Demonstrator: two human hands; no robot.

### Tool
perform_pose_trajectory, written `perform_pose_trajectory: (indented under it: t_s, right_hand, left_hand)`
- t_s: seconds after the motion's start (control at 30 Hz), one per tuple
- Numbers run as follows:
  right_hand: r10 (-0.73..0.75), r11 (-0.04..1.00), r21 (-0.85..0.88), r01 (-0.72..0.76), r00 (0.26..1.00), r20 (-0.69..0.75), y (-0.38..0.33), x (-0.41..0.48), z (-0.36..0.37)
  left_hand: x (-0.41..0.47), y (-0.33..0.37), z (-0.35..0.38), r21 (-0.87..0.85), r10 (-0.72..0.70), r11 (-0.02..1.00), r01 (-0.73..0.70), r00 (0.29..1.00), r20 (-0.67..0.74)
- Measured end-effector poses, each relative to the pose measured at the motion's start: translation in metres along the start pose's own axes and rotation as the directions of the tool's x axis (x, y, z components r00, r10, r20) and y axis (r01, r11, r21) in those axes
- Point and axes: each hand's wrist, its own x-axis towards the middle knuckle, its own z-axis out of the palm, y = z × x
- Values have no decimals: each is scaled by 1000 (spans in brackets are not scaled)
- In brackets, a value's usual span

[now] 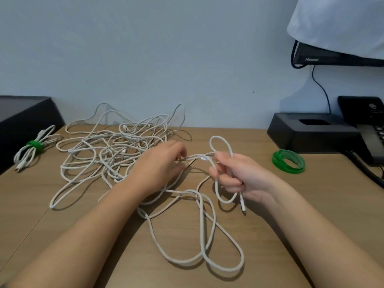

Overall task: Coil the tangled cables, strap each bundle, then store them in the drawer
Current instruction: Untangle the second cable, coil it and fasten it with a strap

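Note:
A big tangle of white cables [116,146] lies on the wooden desk [62,215] toward the back left. One white cable [199,225] trails from it in long loops over the near desk. My right hand [239,175] grips this cable, a small loop standing above the fingers and the plug end hanging below. My left hand [164,163] pinches the same cable just to the left of it. A coiled white bundle [33,148] with a green strap lies at the far left. Loose green straps [288,161] lie at the right.
A black box [25,115] stands at the back left. At the back right sit a black stand [311,132] and a desk phone [369,129] with its cord. A monitor [332,57] under a white cloth hangs above them. The wall runs behind the desk.

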Motion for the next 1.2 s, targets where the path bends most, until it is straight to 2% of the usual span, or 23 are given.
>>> perform_pose_trajectory:
  t_s: [0.17, 0.23, 0.33, 0.47, 0.5, 0.57, 0.67, 0.77, 0.87, 1.07, 1.13, 1.2]
  right_hand:
    - [-71, 995, -82, 59, 985, -158, 0, 2, -3]
    - [-103, 990, -113, 80, 972, -210, 0, 2, -3]
    - [-131, 984, -154, 92, 955, -265, 1, 4, -4]
    - [-138, 990, -68, 123, 947, -291, 4, 8, -3]
    - [-134, 991, -41, 127, 946, -296, 4, 8, -1]
    - [-112, 992, 28, 126, 949, -296, 2, 6, 3]
    - [-95, 967, 206, 147, 965, -242, 1, 5, 6]
    - [-128, 944, 274, 182, 971, -203, 0, 4, 2]
    - [-127, 943, 294, 153, 986, -105, 1, 1, 1]
    - [-1, 943, 327, -53, 987, 163, 3, 0, 3]
    - [29, 956, 281, -87, 978, 205, 4, 0, 4]
    - [47, 966, 239, -102, 974, 223, 5, 0, 4]
  left_hand:
    - [4, -16, -8, 1, 145, 989, -145, 989, 23]
    - [5, -19, -13, 41, 166, 985, -165, 986, -15]
    - [6, -20, -19, 69, 146, 988, -139, 984, -100]
    - [8, -21, -18, 159, 26, 987, -27, 1000, 10]
    - [7, -21, -18, 139, -14, 990, 15, 1000, -10]
    - [6, -16, -17, -38, -88, 996, 86, 995, -42]
    - [6, -3, -13, -323, -282, 902, 285, 958, 57]
    - [4, -3, -12, -353, -402, 853, 384, 915, 24]
    - [3, -4, -15, -369, -377, 870, 327, 923, -70]
    - [-1, 10, -12, -377, -176, 922, 86, 962, -210]
    - [-1, 12, -10, -397, -139, 916, 49, 970, -201]
    - [0, 13, -7, -471, -153, 879, 69, 978, -142]
